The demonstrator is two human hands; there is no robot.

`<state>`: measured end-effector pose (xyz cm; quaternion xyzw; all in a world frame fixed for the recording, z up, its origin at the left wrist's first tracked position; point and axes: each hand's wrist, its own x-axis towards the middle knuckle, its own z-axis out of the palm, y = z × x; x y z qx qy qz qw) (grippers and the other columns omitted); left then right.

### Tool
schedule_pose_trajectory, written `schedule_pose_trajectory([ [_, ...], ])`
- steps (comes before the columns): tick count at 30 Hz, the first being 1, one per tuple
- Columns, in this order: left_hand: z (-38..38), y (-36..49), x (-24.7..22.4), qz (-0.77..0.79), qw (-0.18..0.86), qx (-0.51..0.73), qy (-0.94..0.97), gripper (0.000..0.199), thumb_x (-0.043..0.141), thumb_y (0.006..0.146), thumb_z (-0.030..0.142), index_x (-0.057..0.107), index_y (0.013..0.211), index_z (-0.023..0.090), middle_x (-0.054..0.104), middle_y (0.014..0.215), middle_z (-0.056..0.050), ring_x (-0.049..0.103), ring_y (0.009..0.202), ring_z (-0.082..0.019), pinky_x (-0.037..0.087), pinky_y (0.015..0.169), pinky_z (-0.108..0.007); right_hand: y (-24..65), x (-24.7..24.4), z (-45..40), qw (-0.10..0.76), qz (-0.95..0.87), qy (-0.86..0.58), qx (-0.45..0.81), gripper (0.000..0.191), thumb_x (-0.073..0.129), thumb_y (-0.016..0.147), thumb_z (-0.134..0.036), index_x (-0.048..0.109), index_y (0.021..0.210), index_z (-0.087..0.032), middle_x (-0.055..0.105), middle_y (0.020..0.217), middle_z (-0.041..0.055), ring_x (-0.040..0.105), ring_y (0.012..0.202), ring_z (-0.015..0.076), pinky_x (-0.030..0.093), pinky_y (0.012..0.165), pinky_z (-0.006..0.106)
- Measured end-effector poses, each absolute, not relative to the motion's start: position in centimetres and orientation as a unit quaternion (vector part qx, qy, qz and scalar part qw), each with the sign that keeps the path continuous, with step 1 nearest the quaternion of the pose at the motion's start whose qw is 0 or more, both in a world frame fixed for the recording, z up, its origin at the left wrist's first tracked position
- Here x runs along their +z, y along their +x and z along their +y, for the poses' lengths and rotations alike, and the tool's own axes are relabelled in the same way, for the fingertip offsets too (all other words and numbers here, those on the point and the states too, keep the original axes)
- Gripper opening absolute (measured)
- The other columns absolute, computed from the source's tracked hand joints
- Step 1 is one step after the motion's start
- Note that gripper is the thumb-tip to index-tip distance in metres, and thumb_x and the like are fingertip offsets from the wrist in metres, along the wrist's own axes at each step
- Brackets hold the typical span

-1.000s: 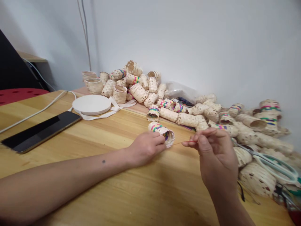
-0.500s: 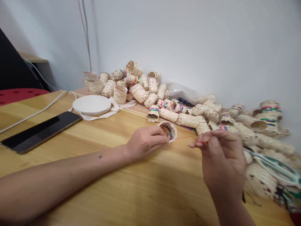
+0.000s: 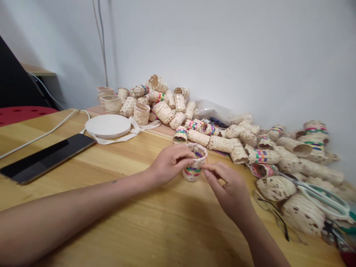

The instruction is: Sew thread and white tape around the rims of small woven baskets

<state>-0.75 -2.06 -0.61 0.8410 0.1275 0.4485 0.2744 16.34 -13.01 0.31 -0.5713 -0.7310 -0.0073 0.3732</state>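
A small woven basket [image 3: 191, 173] with green, pink, yellow and purple bands stands upright on the wooden table, its pale rim wrapped in red thread. My left hand [image 3: 174, 163] pinches the left side of that rim between thumb and fingers. At the basket's right side, my right hand [image 3: 224, 181] has thumb and index finger pressed together near the rim. A thin red thread [image 3: 206, 160] shows between the rim and those fingertips; whatever else is between them is too small to make out.
Many woven baskets [image 3: 164, 111] are heaped along the wall. A phone [image 3: 47, 157], cable [image 3: 41, 136] and white ribbon roll [image 3: 108, 126] lie left. Scissors [image 3: 324, 200] and eyeglasses [image 3: 275, 215] lie right, beside more baskets.
The basket has tipped from facing me to upright. My right hand has moved left and in close to the rim, and the stretch of red thread between my hands has shortened.
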Motion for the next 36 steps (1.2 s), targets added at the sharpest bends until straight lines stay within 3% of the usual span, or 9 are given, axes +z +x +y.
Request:
schedule_pose_trajectory([
  [20,-2.3,-0.7,-0.6,0.123,0.261,0.443,0.849,0.01,0.059,0.087,0.016,0.069,0.085,0.015,0.066,0.081,-0.002,0.06,0.078,-0.014,0.045,0.071,-0.023,16.2,0.2,-13.1,0.369,-0.722,-0.585,-0.014,0.017,0.051,0.091,-0.021,0.067,0.095,-0.02,0.07,0.09,0.0041,0.064,0.08,0.0172,0.046,0.07,0.026],
  [31,-2.9,-0.9,-1.7,0.115,0.002,0.452,0.885,0.027,0.04,0.097,0.019,0.065,0.088,0.013,0.065,0.085,-0.007,0.057,0.076,-0.014,0.045,0.066,-0.023,14.9,0.6,-13.3,0.372,-0.681,-0.63,0.021,0.017,0.051,0.084,-0.02,0.067,0.08,-0.018,0.065,0.067,0.0006,0.056,0.056,0.0132,0.04,0.053,0.024],
  [36,-3.1,-0.9,-2.0,0.135,-0.023,0.426,0.894,0.029,0.039,0.097,0.02,0.065,0.087,0.013,0.064,0.081,-0.006,0.056,0.072,-0.013,0.041,0.061,-0.022,14.2,0.2,-13.2,0.399,-0.643,-0.647,0.093,0.018,0.05,0.082,-0.024,0.065,0.076,-0.018,0.059,0.056,-0.0017,0.051,0.047,0.0116,0.038,0.046,0.022],
])
